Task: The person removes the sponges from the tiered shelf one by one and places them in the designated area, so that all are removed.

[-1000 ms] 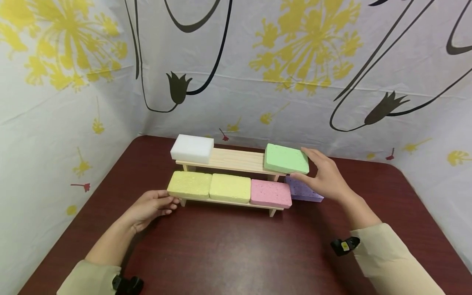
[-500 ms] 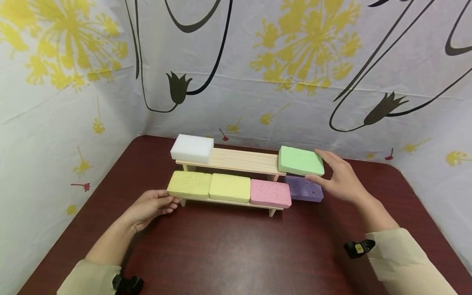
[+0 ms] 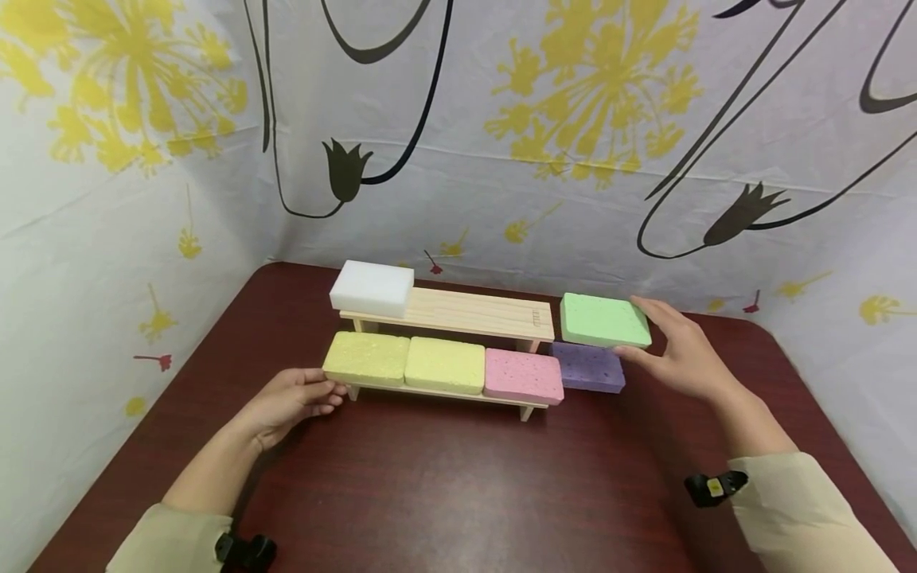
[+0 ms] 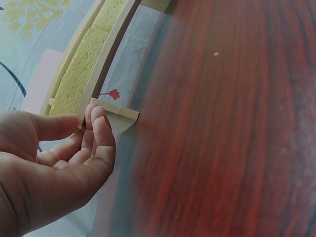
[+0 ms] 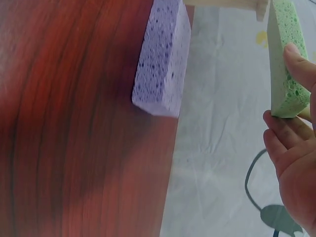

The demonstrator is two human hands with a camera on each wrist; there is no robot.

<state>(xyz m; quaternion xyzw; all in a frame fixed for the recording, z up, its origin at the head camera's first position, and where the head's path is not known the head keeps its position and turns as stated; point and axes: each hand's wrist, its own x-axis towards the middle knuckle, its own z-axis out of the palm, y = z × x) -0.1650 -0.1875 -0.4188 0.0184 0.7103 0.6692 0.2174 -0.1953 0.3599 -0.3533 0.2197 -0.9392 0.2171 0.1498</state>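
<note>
My right hand (image 3: 680, 350) grips a green sponge (image 3: 604, 320) by its right end, thumb at the near edge, just off the right end of the two-tier wooden rack (image 3: 480, 313). In the right wrist view, the green sponge (image 5: 289, 59) is clear of the table. My left hand (image 3: 290, 406) pinches the left end of the lower shelf, its thumb beside the yellow sponge (image 4: 81, 74) in the left wrist view. Two yellow sponges and a pink sponge (image 3: 523, 374) line the lower tier. A white sponge (image 3: 372, 286) sits at the upper tier's left end.
A purple sponge (image 3: 589, 368) lies on the dark red table (image 3: 444, 485), right of the rack and below the green one. Behind the table hangs a white cloth (image 3: 458, 103) with yellow and black plant prints.
My right hand has carried the green sponge to the right, off the upper shelf's right end, baring the wood there. My left hand stays where it was.
</note>
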